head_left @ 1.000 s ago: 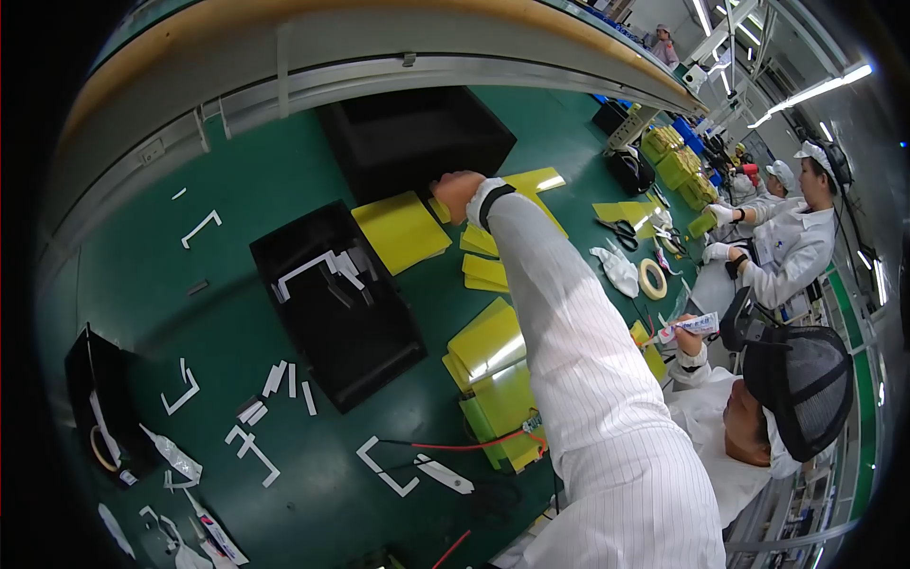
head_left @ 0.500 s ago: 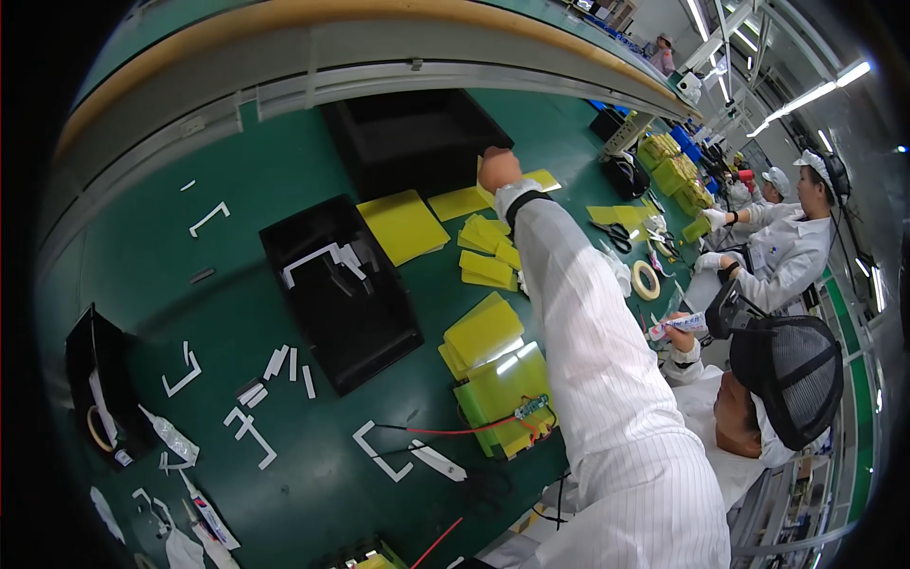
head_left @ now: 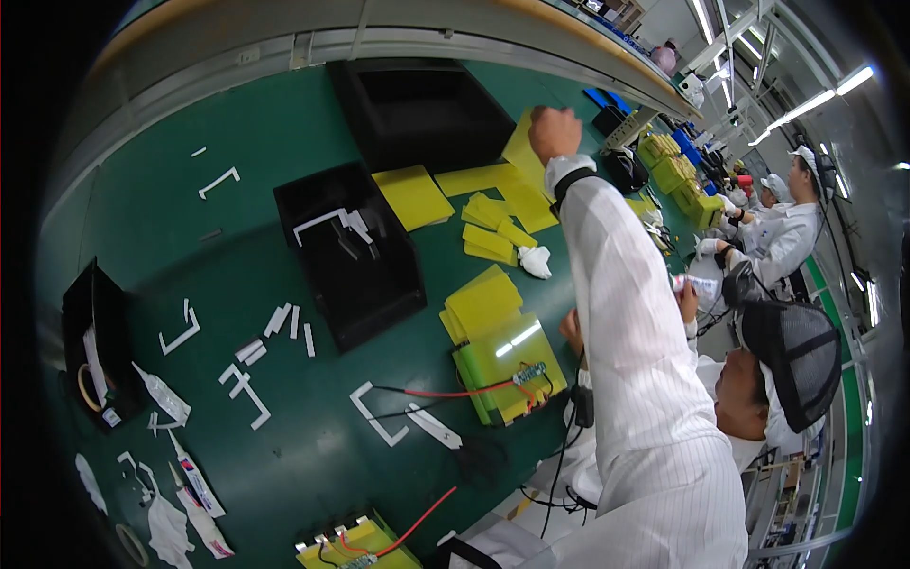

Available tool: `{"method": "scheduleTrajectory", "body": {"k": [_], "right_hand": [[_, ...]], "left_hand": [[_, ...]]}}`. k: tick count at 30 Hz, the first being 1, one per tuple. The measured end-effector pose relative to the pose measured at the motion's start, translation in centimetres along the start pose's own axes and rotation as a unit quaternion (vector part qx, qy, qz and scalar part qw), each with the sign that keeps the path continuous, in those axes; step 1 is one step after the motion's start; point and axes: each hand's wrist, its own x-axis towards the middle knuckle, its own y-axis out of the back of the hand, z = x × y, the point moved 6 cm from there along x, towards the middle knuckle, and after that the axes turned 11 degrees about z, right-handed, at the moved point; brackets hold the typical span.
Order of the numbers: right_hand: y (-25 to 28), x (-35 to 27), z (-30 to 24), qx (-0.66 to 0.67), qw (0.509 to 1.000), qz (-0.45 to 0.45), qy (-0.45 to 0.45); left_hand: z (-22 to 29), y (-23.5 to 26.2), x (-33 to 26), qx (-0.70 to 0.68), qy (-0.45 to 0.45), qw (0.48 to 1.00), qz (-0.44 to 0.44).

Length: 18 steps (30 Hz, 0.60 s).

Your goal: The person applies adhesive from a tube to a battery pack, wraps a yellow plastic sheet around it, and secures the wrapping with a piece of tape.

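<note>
My right hand reaches to the far side of the table, its fingers closed on a yellow sheet that hangs to the left of the fist. More yellow sheets lie just below and left of it, some in small cut pieces. A crumpled white tissue rests beside those pieces. Nearer to me sits a yellow-green battery pack with a small circuit board and red and black wires, and a second pack is cut off by the lower edge. My left hand is outside the picture.
A large black box stands at the back. A black tray holds white and dark strips. White L-shaped strips, glue tubes and a black bin are at left. A co-worker sits close on the right, holding a tube.
My right hand has moved right and slightly farther away, lifting the yellow sheet. The view has shifted a little. The co-worker's other hand now shows beside the battery pack.
</note>
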Motion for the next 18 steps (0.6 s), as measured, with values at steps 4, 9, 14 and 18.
{"method": "scheduleTrajectory", "body": {"k": [4,9,14,18], "right_hand": [[4.3,0.4,3.1,-0.065,0.993,0.085,0.042],[9.9,-0.6,2.1,-0.017,0.991,0.131,0.012],[17.5,-1.4,1.5,-0.041,0.983,0.180,0.017],[25.5,-3.3,1.3,0.005,0.974,0.226,-0.032]], "left_hand": [[0.5,-0.8,-0.3,-0.066,0.030,0.997,0.010],[0.3,-0.3,-0.6,-0.134,0.044,0.989,0.051],[-0.6,0.4,-1.5,-0.255,0.080,0.961,0.065],[-2.1,0.1,-3.0,-0.334,0.100,0.931,0.111]]}}
